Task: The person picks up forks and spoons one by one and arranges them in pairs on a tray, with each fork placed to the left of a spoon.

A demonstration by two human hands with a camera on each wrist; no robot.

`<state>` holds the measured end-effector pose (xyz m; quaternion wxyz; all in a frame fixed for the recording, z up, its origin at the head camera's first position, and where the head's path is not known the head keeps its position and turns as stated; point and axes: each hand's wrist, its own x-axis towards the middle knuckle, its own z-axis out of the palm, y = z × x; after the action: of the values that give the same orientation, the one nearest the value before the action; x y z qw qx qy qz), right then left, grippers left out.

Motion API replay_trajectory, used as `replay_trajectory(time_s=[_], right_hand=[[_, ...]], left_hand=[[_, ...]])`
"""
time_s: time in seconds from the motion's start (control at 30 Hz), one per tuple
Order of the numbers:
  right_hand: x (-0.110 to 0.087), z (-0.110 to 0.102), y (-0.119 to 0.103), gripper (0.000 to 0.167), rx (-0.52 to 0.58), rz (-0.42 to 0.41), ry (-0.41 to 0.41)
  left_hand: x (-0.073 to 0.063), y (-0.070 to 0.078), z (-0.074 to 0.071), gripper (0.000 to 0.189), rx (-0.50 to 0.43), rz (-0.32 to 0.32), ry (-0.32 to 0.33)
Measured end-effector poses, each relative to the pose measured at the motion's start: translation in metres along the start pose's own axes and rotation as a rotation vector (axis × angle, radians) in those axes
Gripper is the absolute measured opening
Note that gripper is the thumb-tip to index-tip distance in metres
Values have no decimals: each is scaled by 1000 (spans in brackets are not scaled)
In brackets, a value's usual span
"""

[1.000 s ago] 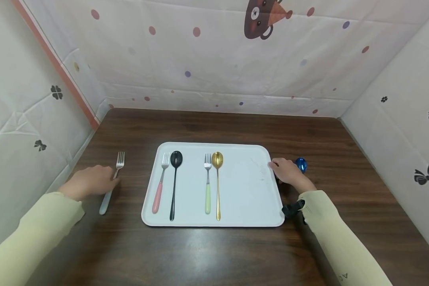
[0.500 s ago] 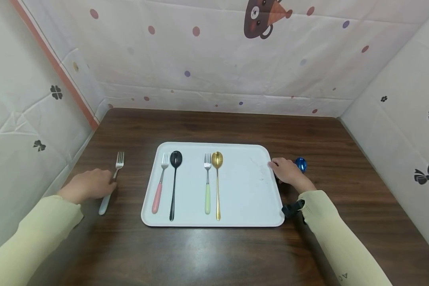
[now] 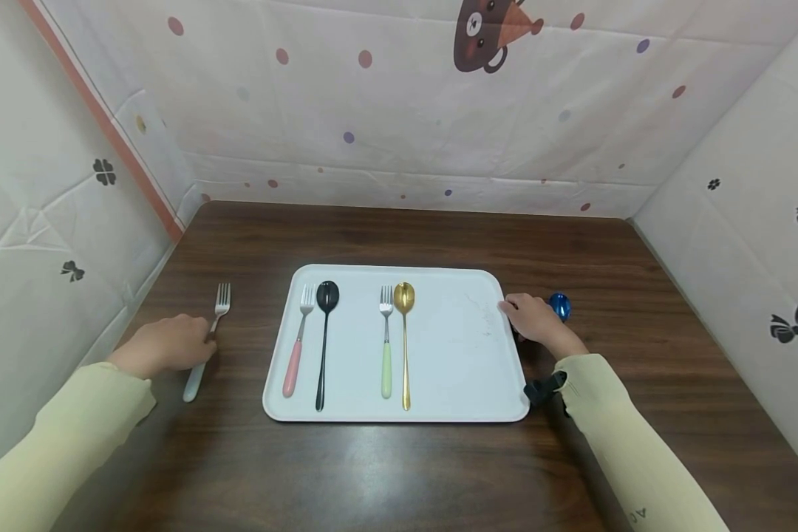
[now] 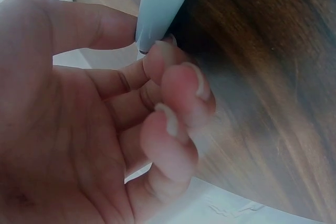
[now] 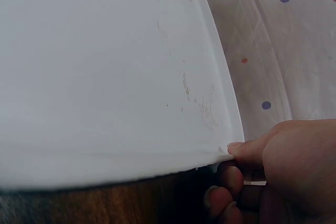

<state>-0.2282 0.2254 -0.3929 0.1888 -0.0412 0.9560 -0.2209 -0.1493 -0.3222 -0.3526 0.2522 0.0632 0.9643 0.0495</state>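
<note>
A fork with a pale blue handle (image 3: 195,381) is at the left of the table, tines away from me. My left hand (image 3: 168,346) pinches it between thumb (image 4: 100,26) and index finger where the handle meets the metal neck; the other fingers are curled. At the other side, my right hand (image 3: 537,322) grips the right rim of the white tray (image 3: 465,347), thumb on top and fingers below the edge. On the tray lie a pink-handled fork (image 3: 294,366), a black spoon (image 3: 328,295), a green-handled fork (image 3: 386,369) and a gold spoon (image 3: 404,298).
A blue spoon (image 3: 560,304) shows partly behind my right hand, its lower part hidden. Dark wood tabletop (image 3: 346,473) surrounds the tray. Printed cloth (image 3: 399,111) walls the table at the back and both sides.
My left hand has shifted slightly left and its thumb has drawn in against the fork. The right hand and the tray stay where they were.
</note>
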Motion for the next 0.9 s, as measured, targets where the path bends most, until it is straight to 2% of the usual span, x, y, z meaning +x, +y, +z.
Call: replay_trajectory(time_s=[0.4, 0.63, 0.9], right_hand=[[-1, 0, 0, 36, -2, 10, 5], [-1, 0, 0, 38, -9, 3, 8], [0, 2, 2, 37, -3, -2, 24]], left_hand=[[0, 9, -6, 23, 23, 19, -17], [0, 16, -10, 25, 34, 5, -27], [6, 24, -14, 28, 52, 27, 16]])
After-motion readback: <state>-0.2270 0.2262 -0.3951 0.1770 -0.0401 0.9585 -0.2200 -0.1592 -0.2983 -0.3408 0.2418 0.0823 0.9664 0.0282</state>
